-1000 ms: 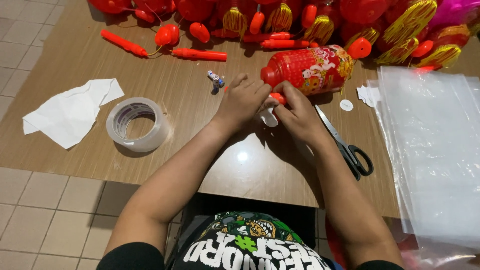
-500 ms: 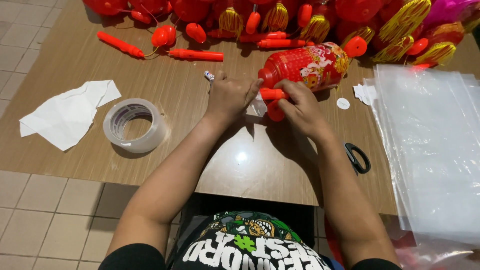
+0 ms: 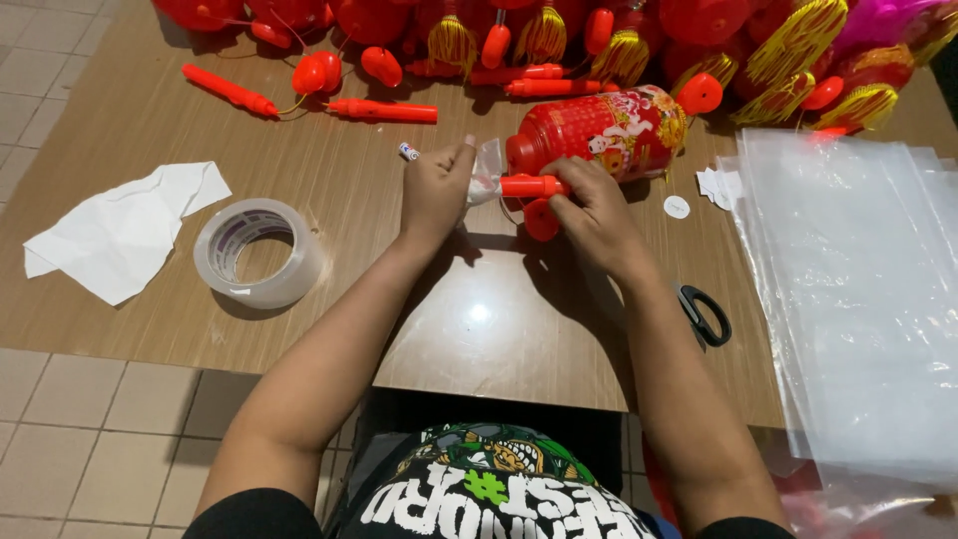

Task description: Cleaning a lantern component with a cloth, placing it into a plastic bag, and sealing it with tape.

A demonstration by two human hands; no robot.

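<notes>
Tape roll (image 3: 257, 252) near desk (image 3: 499, 319) front edge, paper (image 3: 125, 235) left of it; bags (image 3: 858, 299) at right edge; lanterns (image 3: 599, 130) along back edge.

A heap of red lanterns with yellow tassels (image 3: 619, 40) is crowding the whole far edge of the wooden table (image 3: 140, 120), with loose red handle sticks (image 3: 384, 111) lying just in front of it, so nothing is passing there without bumping something. On the left, a roll of clear tape (image 3: 257, 252) and a crumpled white paper (image 3: 125, 235) are sitting near each other, while a stack of clear plastic bags (image 3: 858, 299) is covering the right side and black-handled scissors (image 3: 705, 312) are lying beside it. Bare tabletop is showing near the front edge between the person's forearms and in the strip between the tape and the sticks.
</notes>
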